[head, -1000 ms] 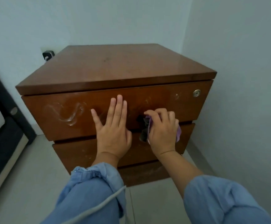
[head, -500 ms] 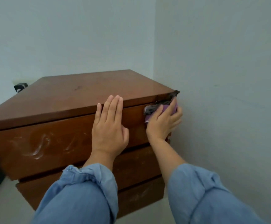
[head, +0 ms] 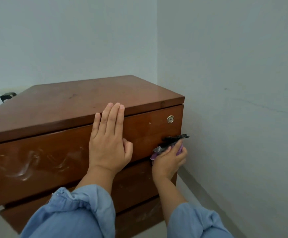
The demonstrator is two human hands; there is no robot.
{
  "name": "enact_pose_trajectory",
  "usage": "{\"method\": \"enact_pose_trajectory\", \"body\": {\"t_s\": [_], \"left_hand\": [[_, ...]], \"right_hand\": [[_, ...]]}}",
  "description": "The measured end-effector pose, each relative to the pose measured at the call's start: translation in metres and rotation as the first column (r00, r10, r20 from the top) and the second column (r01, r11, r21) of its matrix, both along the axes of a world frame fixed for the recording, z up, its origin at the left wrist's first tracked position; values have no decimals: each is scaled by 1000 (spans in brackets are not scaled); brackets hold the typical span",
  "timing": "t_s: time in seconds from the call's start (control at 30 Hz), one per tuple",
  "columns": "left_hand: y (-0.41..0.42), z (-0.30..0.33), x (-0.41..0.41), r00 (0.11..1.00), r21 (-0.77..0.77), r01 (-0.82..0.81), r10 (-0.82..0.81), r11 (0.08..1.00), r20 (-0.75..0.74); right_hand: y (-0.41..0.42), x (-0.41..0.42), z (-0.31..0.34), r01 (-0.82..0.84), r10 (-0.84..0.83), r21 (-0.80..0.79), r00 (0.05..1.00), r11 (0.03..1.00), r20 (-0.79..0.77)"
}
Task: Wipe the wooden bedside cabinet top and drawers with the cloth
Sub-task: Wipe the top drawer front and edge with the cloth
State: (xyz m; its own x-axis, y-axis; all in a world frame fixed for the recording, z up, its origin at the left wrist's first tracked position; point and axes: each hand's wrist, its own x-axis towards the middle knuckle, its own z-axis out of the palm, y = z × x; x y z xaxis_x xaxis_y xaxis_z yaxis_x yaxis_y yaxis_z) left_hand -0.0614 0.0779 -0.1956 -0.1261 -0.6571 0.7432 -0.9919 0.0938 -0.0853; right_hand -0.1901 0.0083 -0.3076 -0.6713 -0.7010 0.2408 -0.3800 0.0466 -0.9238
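The brown wooden bedside cabinet [head: 71,102] fills the middle of the view, with three stacked drawers below its top. My left hand [head: 109,140] presses flat on the top drawer front [head: 37,162], fingers straight and reaching up to the top's edge. My right hand [head: 169,160] grips a purple cloth [head: 167,146] with dark soiled patches and holds it against the lower right corner of the top drawer. A round metal lock [head: 170,119] sits above the cloth. Smear marks show on the drawer's left part.
Pale walls stand behind and close to the right of the cabinet, leaving a narrow gap. A black plug in a wall socket [head: 7,96] shows behind the cabinet's left back corner. Light floor tiles [head: 191,189] lie below on the right.
My right hand has slid the cloth down from the top right edge to the drawer's lower right corner, uncovering the lock. My left hand stays flat on the drawer front.
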Motion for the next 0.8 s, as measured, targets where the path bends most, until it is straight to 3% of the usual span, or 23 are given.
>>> {"method": "enact_pose_trajectory", "body": {"t_s": [0.13, 0.3, 0.37, 0.47, 0.63, 0.8], "left_hand": [[7, 2, -2, 1000, 17, -2, 2, 1000, -14], [12, 7, -1, 1000, 16, 21, -21, 1000, -4], [13, 9, 1, 1000, 20, 31, -31, 999, 5], [12, 9, 3, 997, -3, 73, -73, 997, -3], [6, 8, 9, 994, -39, 109, -109, 993, -1], [7, 4, 7, 994, -16, 105, -105, 994, -4]], "right_hand": [[24, -3, 5, -20, 19, 17, 999, 1000, 39], [40, 19, 67, -50, 31, -340, 998, 939, -60], [33, 36, 92, -71, 22, -405, 992, 912, -125], [21, 52, 104, -19, -37, -356, 988, 934, -151], [8, 48, 69, 35, -105, -324, 974, 946, -202], [17, 19, -8, -85, 86, 14, 981, 996, -174]]}}
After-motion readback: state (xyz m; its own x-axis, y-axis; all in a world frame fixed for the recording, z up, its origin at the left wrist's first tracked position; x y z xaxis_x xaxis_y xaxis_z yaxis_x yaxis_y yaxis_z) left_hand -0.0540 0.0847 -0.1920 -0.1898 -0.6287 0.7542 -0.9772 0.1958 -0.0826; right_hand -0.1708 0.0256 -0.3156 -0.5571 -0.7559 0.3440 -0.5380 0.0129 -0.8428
